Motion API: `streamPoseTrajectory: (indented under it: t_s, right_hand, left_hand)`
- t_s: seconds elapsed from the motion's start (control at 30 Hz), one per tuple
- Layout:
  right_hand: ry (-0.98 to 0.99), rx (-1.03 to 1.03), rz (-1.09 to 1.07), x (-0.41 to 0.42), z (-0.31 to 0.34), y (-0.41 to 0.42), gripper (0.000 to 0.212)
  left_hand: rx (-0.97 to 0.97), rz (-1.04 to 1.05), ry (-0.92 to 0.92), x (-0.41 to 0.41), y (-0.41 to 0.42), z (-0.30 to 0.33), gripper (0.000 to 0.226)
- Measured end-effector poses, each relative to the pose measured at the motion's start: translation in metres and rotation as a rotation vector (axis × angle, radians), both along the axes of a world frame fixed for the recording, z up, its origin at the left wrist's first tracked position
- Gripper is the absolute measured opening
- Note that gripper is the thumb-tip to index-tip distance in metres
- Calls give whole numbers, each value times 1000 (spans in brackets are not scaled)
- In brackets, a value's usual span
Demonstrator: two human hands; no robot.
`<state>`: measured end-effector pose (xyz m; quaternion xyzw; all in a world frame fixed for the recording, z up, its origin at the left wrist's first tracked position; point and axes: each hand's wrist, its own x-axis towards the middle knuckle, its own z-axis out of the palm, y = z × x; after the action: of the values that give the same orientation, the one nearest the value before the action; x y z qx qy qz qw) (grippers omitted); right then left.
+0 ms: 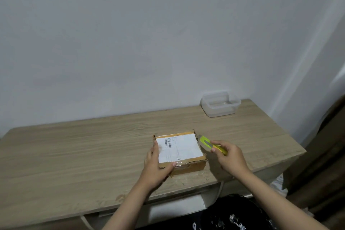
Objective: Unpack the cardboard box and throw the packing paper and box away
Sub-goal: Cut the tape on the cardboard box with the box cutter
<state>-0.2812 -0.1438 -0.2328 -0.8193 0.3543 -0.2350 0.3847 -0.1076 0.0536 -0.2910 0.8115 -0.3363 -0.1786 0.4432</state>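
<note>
Two items are held: cardboard box [180, 148] gripped at its near-left corner by left hand [156, 166]; yellow utility knife [206, 143] pinched by right hand [228, 157].

The flat brown cardboard box [188, 167] looked matt and rough, with a smooth white paper label [180, 147] on top and glossy clear tape [183, 163] wrinkled along its near edge. The yellow-green plastic utility knife [207, 143] had a smooth, faintly shiny shell. The pale wood-grain table [74, 155] was matt, the clear plastic container [220, 105] glossy, and the white painted wall [130, 33] dull.
</note>
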Motion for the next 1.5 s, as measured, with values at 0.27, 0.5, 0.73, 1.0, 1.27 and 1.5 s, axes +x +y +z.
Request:
streamPoseTrajectory:
  t_s: [0.27,0.5,0.73,1.0,1.27,1.5]
  right_hand:
    - [74,-15,-31,5,2,4,22]
    - [253,-103,0,14,7,6,30]
    - [358,-233,49,31,17,22,24]
    - [449,-192,95,32,34,18,23]
    - [539,-237,109,36,39,20,22]
    - [534,-228,114,34,39,23,27]
  left_hand:
    - [-95,-17,79,-1,-1,-4,107]
    - [-111,19,207,-2,-1,-6,106]
    - [-152,20,192,-3,0,-6,109]
    - [-170,56,195,-8,0,1,112]
    - [-147,54,161,-10,0,9,111]
    - [-158,75,183,-10,0,4,110]
